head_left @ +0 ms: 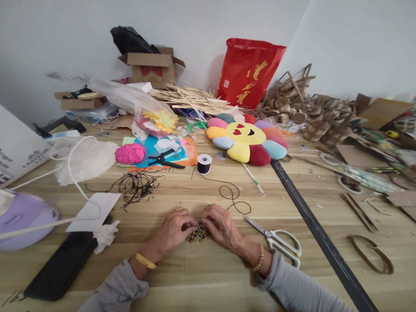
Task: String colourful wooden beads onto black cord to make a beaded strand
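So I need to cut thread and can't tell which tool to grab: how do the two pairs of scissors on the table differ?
The white-handled scissors lie close beside the right hand; the black-handled scissors lie farther off on the coloured sheets by the pink yarn ball. The white-handled pair shows bare metal blades, the black-handled pair looks dark all over. Both lie flat on the table, untouched by either hand.

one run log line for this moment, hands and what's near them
left hand: on beads | right hand: on beads | black cord: beside right hand | scissors: on table, untouched
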Tool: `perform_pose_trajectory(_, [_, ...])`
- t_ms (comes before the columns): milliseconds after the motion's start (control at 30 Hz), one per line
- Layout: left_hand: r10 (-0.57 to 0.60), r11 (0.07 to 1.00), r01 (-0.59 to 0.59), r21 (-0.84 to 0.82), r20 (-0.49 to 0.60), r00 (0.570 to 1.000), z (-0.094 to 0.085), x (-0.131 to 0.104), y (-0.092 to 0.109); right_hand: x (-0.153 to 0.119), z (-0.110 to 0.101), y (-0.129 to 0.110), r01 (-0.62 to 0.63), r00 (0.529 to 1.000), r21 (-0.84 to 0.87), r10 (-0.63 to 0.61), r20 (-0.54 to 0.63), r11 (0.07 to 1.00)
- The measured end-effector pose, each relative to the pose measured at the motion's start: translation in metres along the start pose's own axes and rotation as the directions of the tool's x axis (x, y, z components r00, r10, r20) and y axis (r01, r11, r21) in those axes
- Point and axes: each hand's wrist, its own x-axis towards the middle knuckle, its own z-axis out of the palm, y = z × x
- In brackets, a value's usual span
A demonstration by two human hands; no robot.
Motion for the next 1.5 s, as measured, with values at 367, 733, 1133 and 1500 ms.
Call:
perform_pose_trajectory(367, [0.038,0.991,-0.038,0.125,-0.003,0.999,0.002,0.000,0.003,0.000,0.002,0.001,-0.019,1.000,0.015,0.019,-0.001,1.000])
perform_pose_trajectory(733, [-0.205,0.943,0.180,-0.279,-0.062,0.977,-0.005,0.003,0.005,-0.001,0.002,0.002,-0.013,1.000,-0.002,0.013,-0.009,1.000])
perform_pose_trajectory(1133, [-0.371,0.666,0.297,-0.684,0.042,0.928,-0.008,0.007,-0.006,-0.001,0.002,0.003,-0.001,1.000,0.002,0.001,-0.013,1.000])
perform_pose_trajectory(1500, [-0.359,0.656,0.294,-0.695,0.055,0.932,-0.009,0.007,-0.004,-0.001,0.001,0.003,-0.003,1.000,0.001,0.003,-0.001,1.000])
